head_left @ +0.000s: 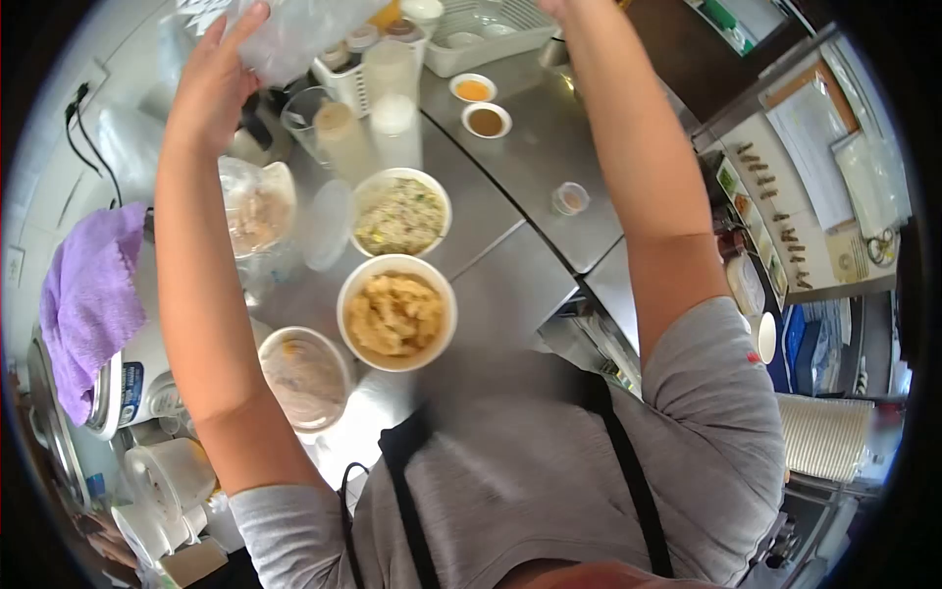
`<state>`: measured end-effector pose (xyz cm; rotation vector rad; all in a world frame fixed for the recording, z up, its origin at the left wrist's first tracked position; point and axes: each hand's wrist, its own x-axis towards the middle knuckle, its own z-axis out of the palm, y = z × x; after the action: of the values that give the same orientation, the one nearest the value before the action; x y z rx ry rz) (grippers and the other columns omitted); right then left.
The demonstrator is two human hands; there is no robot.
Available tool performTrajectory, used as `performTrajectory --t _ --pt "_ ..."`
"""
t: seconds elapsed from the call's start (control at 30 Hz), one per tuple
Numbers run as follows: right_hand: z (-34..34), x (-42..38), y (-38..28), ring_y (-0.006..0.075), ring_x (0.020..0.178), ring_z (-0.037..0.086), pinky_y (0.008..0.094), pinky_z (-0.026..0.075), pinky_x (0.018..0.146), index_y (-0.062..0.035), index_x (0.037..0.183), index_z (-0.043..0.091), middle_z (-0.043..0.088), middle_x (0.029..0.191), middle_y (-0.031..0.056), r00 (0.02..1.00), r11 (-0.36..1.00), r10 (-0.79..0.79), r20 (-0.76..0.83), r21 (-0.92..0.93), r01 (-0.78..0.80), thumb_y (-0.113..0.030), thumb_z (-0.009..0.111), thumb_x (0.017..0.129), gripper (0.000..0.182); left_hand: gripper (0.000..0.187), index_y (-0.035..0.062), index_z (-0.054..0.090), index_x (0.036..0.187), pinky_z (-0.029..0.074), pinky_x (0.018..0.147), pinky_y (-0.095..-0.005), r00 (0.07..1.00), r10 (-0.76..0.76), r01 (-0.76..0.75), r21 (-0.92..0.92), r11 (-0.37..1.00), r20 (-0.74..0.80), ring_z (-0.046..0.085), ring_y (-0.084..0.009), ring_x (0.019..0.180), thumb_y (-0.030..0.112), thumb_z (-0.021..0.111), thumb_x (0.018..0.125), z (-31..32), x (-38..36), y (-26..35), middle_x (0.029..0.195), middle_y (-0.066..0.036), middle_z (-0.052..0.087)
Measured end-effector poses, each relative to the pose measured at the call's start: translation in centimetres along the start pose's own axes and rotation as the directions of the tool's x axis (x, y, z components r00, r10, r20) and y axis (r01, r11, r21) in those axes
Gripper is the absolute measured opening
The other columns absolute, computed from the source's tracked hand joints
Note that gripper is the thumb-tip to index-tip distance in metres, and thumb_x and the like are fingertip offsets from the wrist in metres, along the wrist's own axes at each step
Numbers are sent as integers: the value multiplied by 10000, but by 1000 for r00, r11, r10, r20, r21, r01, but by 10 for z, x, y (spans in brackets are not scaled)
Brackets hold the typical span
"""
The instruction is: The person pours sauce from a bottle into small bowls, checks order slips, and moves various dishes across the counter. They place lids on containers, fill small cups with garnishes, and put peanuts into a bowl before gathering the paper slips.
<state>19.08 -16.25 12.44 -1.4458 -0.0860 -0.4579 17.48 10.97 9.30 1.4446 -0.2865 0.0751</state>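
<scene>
Overhead, a clear plastic bag [294, 34] is held up at the far end of the tabletop, above a white rack of lidded containers [358, 69]. The left hand [211, 83] has its fingers spread open and laid against the bag's near side; whether it truly grips the plastic cannot be told. The right hand runs out of view at the top edge, only its forearm [628, 147] showing, so its state cannot be told either. Below the bag stand 2 tall frosted cups [392, 103], and beyond them a white dish tray [486, 34]. Nearer on the brushed steel tabletop [530, 167] sit 2 small sauce dishes [481, 103], a bowl of mixed rice [400, 214] and, just beside it, a bowl of pale yellow fried pieces [396, 312]. A lidded tub [305, 376] and a wrapped container [257, 218] lie to the left. A purple cloth [90, 299] is draped over a rice cooker [132, 378] against the white wall. To the right, a lower shelf holds papers [810, 147] and a stack of paper cups [824, 432].
</scene>
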Motion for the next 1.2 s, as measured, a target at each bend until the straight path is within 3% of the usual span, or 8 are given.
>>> performTrajectory --t 0.13,0.2,0.3,0.43,0.7,0.8,0.97,1.2 --pt "-85 -50 42 181 646 560 277 452 541 -35 914 561 583 801 107 981 935 147 128 -341 -96 -436 450 777 438 258 20 521 954 409 575 -215 1000 0 2 -129 992 12 507 -101 633 200 569 775 64 -27 -26 750 -28 553" --pt "-134 -82 64 80 496 467 216 387 442 -66 794 544 548 662 53 896 788 443 8 -480 -386 -491 432 775 440 277 11 523 946 405 580 -214 1000 13 -12 26 1000 -13 501 -94 641 223 571 775 97 -46 -29 751 -33 553" --pt "-218 -117 138 173 520 520 281 428 440 0 1103 426 553 665 88 671 211 734 -102 -906 -368 -616 383 727 723 320 -5 530 925 401 617 -225 997 -31 49 311 949 -65 497 -100 696 281 553 784 129 -60 -42 777 -54 550" --pt "-241 -163 194 193 648 549 301 442 514 1 1097 414 550 835 122 625 360 780 20 -832 -422 -541 526 660 706 454 -9 545 889 391 608 -225 990 -9 83 537 840 -140 490 -119 682 421 412 832 168 -78 -58 736 -67 531" --pt "-233 -197 217 204 763 536 308 433 661 -33 1048 427 541 904 109 905 624 416 86 -751 -215 -301 657 617 558 592 31 565 900 343 523 -266 916 -290 319 68 945 -276 393 -133 553 491 196 854 189 -82 -105 604 -29 421" --pt "-240 -178 137 155 793 518 296 436 630 -61 1103 399 533 914 81 761 729 641 100 -387 -564 -280 641 661 550 568 30 555 863 308 445 -226 943 -219 271 198 942 -251 351 -107 484 498 234 852 193 -82 -118 552 -6 395" --pt "-212 -187 62 107 660 511 234 434 540 -87 1181 344 523 896 38 326 781 320 890 -53 -622 -254 576 760 510 529 11 528 829 314 444 -231 982 -165 180 189 965 -94 374 -106 473 486 294 851 227 -103 -130 531 2 390" --pt "-187 -193 98 89 596 486 232 415 484 -40 1090 433 509 779 16 357 559 524 774 4 -829 -282 565 770 422 455 15 507 873 331 465 -195 980 -155 152 35 988 121 399 -51 521 452 385 839 241 -134 -143 582 12 441"
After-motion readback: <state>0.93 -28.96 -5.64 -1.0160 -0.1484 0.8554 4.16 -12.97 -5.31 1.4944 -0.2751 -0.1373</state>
